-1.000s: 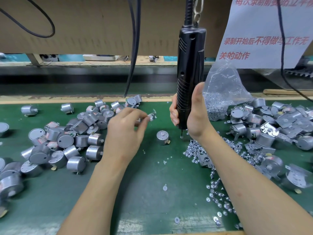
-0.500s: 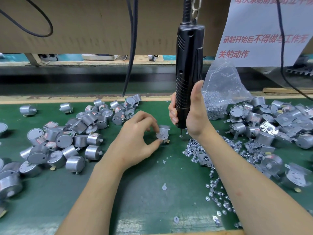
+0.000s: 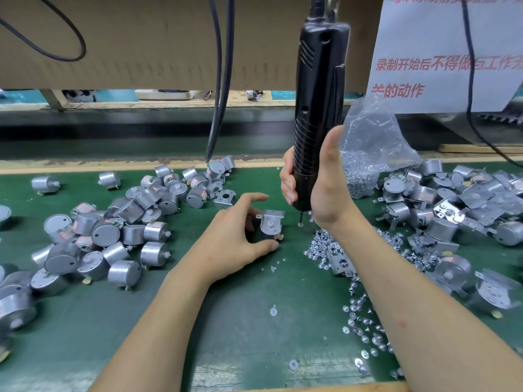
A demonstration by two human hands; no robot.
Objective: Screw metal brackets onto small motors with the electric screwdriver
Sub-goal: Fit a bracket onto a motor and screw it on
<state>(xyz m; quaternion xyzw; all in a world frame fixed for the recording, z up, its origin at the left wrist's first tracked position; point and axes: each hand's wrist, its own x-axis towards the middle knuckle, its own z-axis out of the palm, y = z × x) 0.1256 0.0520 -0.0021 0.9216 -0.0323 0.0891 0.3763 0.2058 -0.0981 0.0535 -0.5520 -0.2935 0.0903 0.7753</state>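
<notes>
A small silver motor [image 3: 264,236] stands on the green mat [image 3: 226,321] at the centre, with a metal bracket [image 3: 271,222] lying on its top. My left hand [image 3: 236,239] grips the motor's side between thumb and fingers. My right hand [image 3: 317,188] is closed around the black electric screwdriver [image 3: 318,103], which hangs upright from a cable. Its bit tip [image 3: 300,222] carries a screw and hovers just right of the motor, above the edge of a loose screw pile [image 3: 325,247].
Bare motors [image 3: 113,233] lie heaped on the left. Motors with brackets [image 3: 458,210] pile up on the right. A clear bag of screws [image 3: 365,154] stands behind my right hand. Screws and washers [image 3: 365,329] scatter toward the front edge. Black cables [image 3: 222,80] hang at centre back.
My left hand carried a bracket from the left pile, set it on the lone motor and now holds that motor. The screwdriver hand has stayed almost still.
</notes>
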